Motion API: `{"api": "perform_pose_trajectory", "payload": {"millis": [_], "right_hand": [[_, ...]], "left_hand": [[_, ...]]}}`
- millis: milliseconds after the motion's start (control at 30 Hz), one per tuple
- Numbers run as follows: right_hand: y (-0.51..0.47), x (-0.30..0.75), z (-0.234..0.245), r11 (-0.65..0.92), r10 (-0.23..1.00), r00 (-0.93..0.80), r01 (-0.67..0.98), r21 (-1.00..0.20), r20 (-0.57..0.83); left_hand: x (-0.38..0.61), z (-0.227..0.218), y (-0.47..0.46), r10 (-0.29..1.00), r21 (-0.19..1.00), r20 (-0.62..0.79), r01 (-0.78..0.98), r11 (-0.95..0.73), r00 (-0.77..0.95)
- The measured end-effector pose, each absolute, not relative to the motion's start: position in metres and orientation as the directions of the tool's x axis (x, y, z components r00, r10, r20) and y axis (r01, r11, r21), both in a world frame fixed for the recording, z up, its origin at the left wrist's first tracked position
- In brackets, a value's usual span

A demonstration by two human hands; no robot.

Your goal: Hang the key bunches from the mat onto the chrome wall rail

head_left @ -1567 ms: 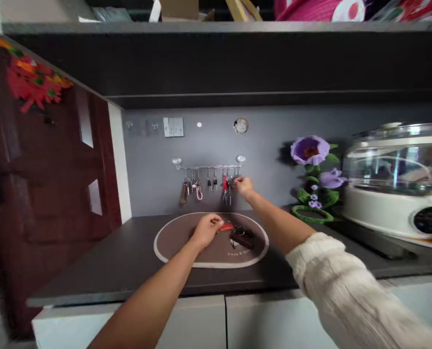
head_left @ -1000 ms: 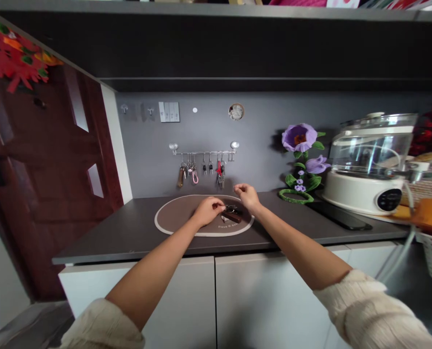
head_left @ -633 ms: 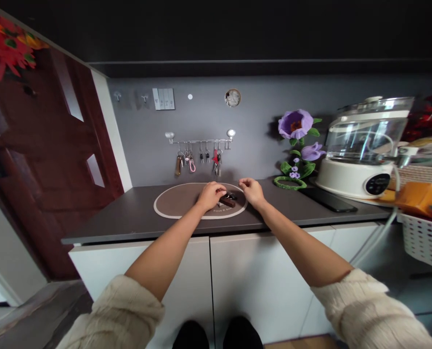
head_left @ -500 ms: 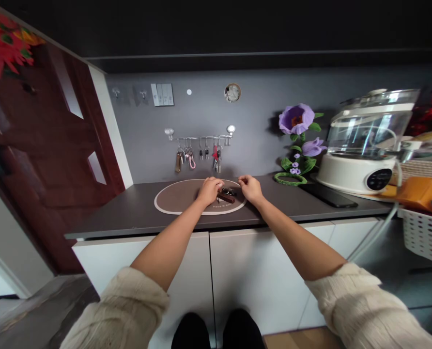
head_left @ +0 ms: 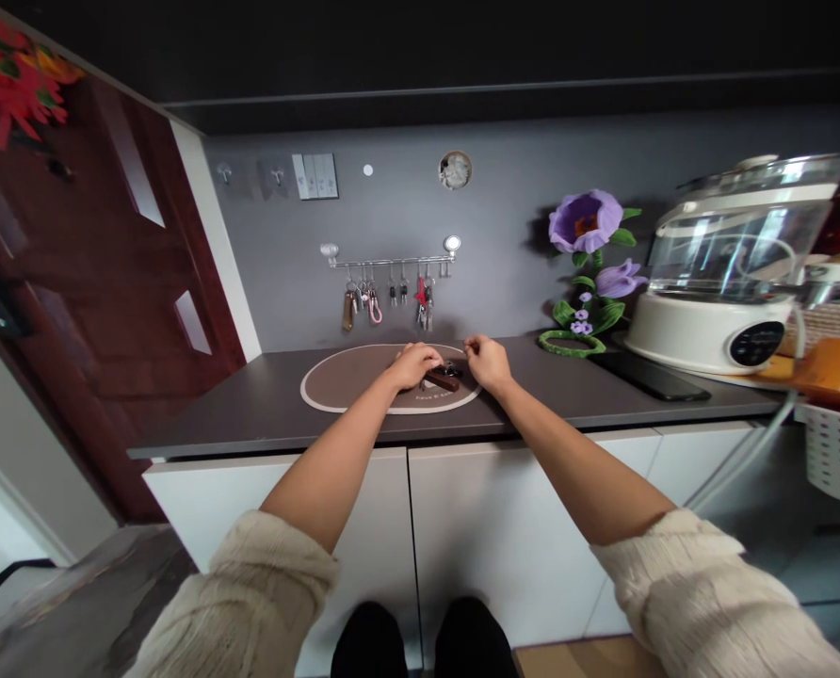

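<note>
On the counter lies an oval brown mat (head_left: 349, 377) with a pale border. A bunch of keys with a dark brown strap-like fob (head_left: 443, 379) rests on its right part, between my hands. My left hand (head_left: 415, 365) is over the mat at the left end of the keys, its fingers curled and pressed together; what they grip is hidden. At the mat's right edge, my right hand (head_left: 487, 362) holds its thumb and fingers closed in a pinch. Anything between those fingertips is too small to make out.
Behind the mat, a wall rail (head_left: 392, 262) carries several hanging keys. Purple knitted flowers (head_left: 586, 223), a black phone (head_left: 650, 377) and a clear-tank appliance (head_left: 717, 325) stand or lie to the right. A dark cabinet (head_left: 420, 56) overhangs the counter (head_left: 229, 405).
The view has shifted slightly. My left hand's fingers have moved a little right over the keys, covering more of them. My right hand stays pinched in nearly the same spot.
</note>
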State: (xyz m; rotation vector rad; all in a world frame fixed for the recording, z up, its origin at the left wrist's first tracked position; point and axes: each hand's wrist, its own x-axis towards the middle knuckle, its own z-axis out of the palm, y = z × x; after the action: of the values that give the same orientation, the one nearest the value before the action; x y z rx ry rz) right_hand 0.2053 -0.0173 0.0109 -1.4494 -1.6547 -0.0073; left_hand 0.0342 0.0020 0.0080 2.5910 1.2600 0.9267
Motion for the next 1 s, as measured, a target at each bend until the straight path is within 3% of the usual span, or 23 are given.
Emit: {"api": "perform_pose_trajectory", "payload": {"millis": [533, 1000], "right_hand": [[-0.021, 0.203, 0.011, 0.357, 0.761, 0.062, 0.792, -0.495, 0.646], [-0.03, 0.196, 0.015, 0.473, 0.714, -0.016, 0.748, -0.465, 0.7]], "left_hand": [[0.033, 0.014, -0.003, 0.723, 0.459, 0.589, 0.586, -0.668, 0.362], [0.034, 0.022, -0.008, 0.803, 0.746, 0.584, 0.313, -0.588, 0.118]]}}
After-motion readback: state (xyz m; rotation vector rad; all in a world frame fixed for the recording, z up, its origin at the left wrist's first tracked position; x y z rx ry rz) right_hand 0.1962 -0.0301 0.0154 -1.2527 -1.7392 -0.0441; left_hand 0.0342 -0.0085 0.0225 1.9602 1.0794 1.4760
